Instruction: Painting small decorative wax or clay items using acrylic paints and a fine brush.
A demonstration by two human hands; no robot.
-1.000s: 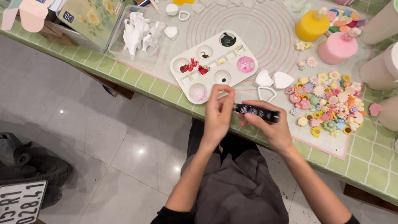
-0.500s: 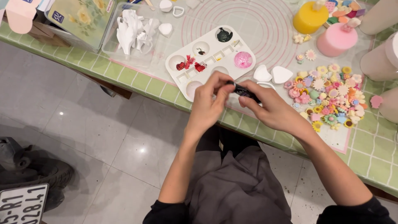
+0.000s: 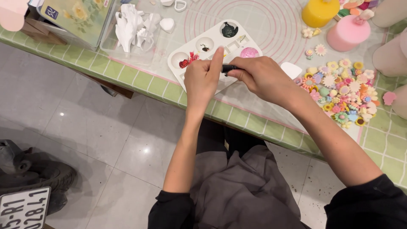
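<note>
Left hand (image 3: 203, 82) loosely fisted, index finger raised, right hand (image 3: 260, 78) with fingers pinched closed, both forearms extended forward

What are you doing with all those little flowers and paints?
A person sits at a green tiled table. Both hands, the left hand and the right hand, grip a small dark tube over a white palette with dabs of red, pink and dark paint. A pile of small coloured flowers lies to the right, beside yellow and pink pots.

One paint palette (image 3: 193, 51) — two candles (image 3: 318, 12), yellow and pink.
</note>
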